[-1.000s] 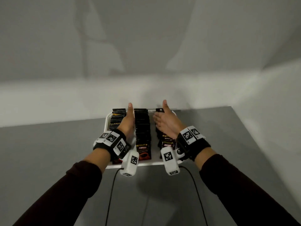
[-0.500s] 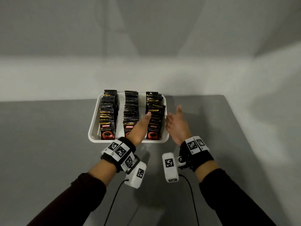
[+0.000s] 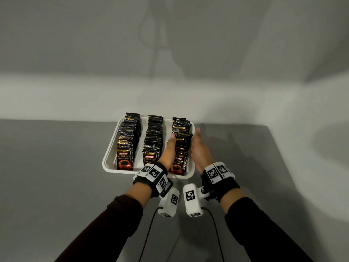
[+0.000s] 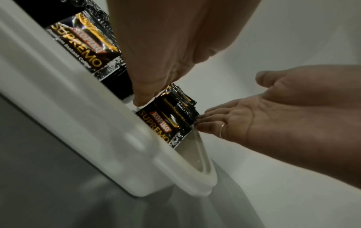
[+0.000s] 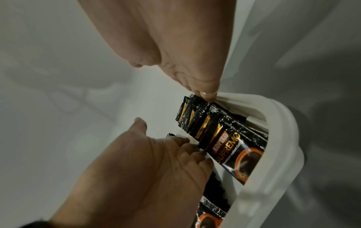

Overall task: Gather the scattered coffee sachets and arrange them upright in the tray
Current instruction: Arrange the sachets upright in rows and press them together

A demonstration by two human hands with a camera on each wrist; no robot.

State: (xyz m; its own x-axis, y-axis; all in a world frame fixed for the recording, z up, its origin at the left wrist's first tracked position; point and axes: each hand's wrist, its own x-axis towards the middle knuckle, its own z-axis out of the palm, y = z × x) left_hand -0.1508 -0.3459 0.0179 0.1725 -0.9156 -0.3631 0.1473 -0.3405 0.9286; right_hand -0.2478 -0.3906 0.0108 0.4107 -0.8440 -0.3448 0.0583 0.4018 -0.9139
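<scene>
Dim, flat, grey light. Soft shadows on the wall (image 3: pixel 160 44) and desk (image 3: pixel 236 148). Wide-angle bending at edges. Wrist views grainy, near skin blurred; foil glints.

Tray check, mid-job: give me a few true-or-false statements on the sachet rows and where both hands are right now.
1. The sachets stand in three rows in the white tray. True.
2. Both hands flank the right row. True: the left hand is on its inner side, the right hand on its outer side.
3. The left hand holds a sachet lifted clear of the tray. False: its straight fingers only rest against the row.
4. The tray sits on a grey table. True.
5. Loose sachets lie on the table beside the tray. False: none show there.
6. The left row is being touched. False: neither hand is near it.
</scene>
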